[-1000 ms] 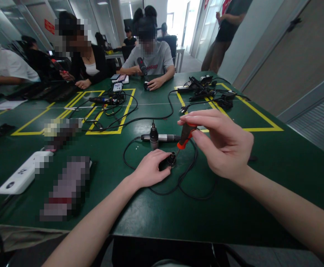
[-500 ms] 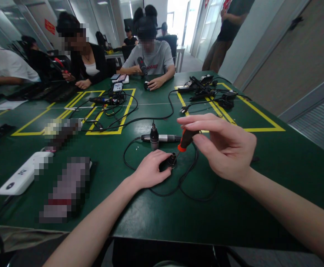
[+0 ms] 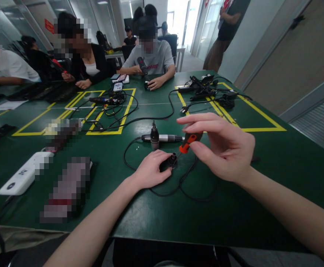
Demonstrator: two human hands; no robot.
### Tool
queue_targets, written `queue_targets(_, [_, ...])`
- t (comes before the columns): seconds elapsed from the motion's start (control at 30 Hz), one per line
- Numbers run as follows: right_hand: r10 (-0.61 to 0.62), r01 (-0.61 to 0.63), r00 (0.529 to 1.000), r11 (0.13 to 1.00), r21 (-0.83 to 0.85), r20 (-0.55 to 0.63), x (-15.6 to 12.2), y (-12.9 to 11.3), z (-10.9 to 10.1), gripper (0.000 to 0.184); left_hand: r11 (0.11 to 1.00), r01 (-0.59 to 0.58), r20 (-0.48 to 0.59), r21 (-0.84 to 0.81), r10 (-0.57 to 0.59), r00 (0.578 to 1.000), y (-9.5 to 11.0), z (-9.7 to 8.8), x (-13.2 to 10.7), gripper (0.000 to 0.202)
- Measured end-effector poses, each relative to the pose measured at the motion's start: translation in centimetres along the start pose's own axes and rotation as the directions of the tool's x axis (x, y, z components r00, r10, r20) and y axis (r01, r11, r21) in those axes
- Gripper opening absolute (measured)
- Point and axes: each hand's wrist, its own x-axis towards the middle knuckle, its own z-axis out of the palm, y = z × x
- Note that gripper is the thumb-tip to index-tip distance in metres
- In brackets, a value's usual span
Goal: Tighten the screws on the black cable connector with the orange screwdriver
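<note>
Between the thumb and fingers of my right hand [image 3: 223, 146] is a screwdriver [image 3: 189, 142] with a black and orange handle, its shaft slanting down to the left. The tip reaches a small dark round part [image 3: 173, 159] on the table; exact contact is too small to make out. My left hand [image 3: 152, 168] pinches that part from the left, thumb and fingertips around its base. Just behind stands an upright black and grey tool piece [image 3: 154, 135] with a thin metal tip. A silver and black cylindrical handpiece [image 3: 166, 138] lies behind it, with a cable [image 3: 185, 181] looping round.
To the left lie a white power bank [image 3: 23, 176] and a blurred phone-like slab [image 3: 67, 189]. Tangled cables [image 3: 113, 100] and black adapters [image 3: 206, 89] lie farther back on the green table [image 3: 156, 222]. Several people sit across it, and another person [image 3: 223, 37] stands at the right.
The screwdriver handle has turned in my right hand, showing more of its orange side, and its shaft now leans more to the right. My left hand stays on the round part.
</note>
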Motion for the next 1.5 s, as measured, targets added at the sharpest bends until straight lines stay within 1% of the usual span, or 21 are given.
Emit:
queue_targets(0.1, [-0.02,0.018,1.0,0.997,-0.074,-0.017,0.18,0.05,-0.12,0.032,1.0,0.008,0.006,0.024,-0.008,1.0,-0.05,0.07,-0.02,0.02])
queue_targets(0.2, [-0.034,0.032,0.999,0.994,-0.107,-0.024,0.31,0.1,-0.14,0.032,0.999,0.006,0.013,0.033,-0.007,1.0,0.01,-0.01,-0.04,0.018])
queue_targets(0.3, [-0.051,0.05,0.999,0.994,-0.094,-0.004,0.27,0.2,-0.11,0.039,1.0,-0.003,0.011,0.024,0.003,1.0,0.08,-0.09,-0.02,0.013])
queue_targets(0.4, [-0.044,0.046,0.999,0.997,-0.062,0.027,0.15,0.36,-0.09,0.044,1.0,-0.008,0.003,0.015,0.008,1.0,0.06,-0.08,0.02,0.013])
queue_targets(0.47, [-0.044,0.045,0.999,0.998,-0.05,0.023,0.11,0.46,-0.07,0.043,1.0,-0.014,0.0,0.011,0.014,1.0,0.02,-0.05,0.02,0.015])
queue_targets(0.7, [-0.053,0.049,0.996,0.997,-0.053,-0.075,0.09,0.66,0.17,0.033,1.0,-0.021,-0.011,0.004,0.021,1.0,0.0,-0.06,0.02,0.014])
queue_targets(0.87, [0.005,-0.007,0.999,0.999,-0.044,-0.041,-0.06,0.61,0.22,0.033,1.0,-0.029,-0.011,0.004,0.029,1.0,0.13,-0.1,0.04,0.013])
queue_targets(0.93, [0.001,-0.003,0.999,0.998,-0.058,-0.04,-0.08,0.51,0.16,0.034,1.0,-0.024,-0.008,0.005,0.024,1.0,0.15,-0.1,0.01,0.012])
queue_targets(1.03, [-0.031,0.021,0.997,0.991,-0.132,-0.072,-0.01,0.32,0.06,0.03,1.0,-0.018,-0.003,0.004,0.018,1.0,0.14,-0.09,-0.01,0.012])
queue_targets(1.07, [-0.041,0.032,0.997,0.99,-0.14,-0.066,0.03,0.28,0.03,0.03,1.0,-0.018,-0.001,0.001,0.018,1.0,0.13,-0.09,0.0,0.013])
queue_targets(1.2, [-0.069,0.064,0.997,0.991,-0.115,-0.035,0.15,0.26,0.01,0.031,1.0,-0.021,-0.001,-0.01,0.021,1.0,0.06,-0.11,0.09,0.012])
queue_targets(1.37, [-0.091,0.079,0.99,0.991,-0.111,-0.108,0.2,0.37,0.24,0.024,1.0,-0.02,0.002,0.008,0.02,1.0,0.03,-0.12,0.16,0.012])
queue_targets(1.5, [-0.067,0.056,0.991,0.994,-0.093,-0.119,0.13,0.41,0.37,0.03,1.0,-0.02,0.002,0.002,0.02,1.0,0.16,-0.14,0.14,0.012])
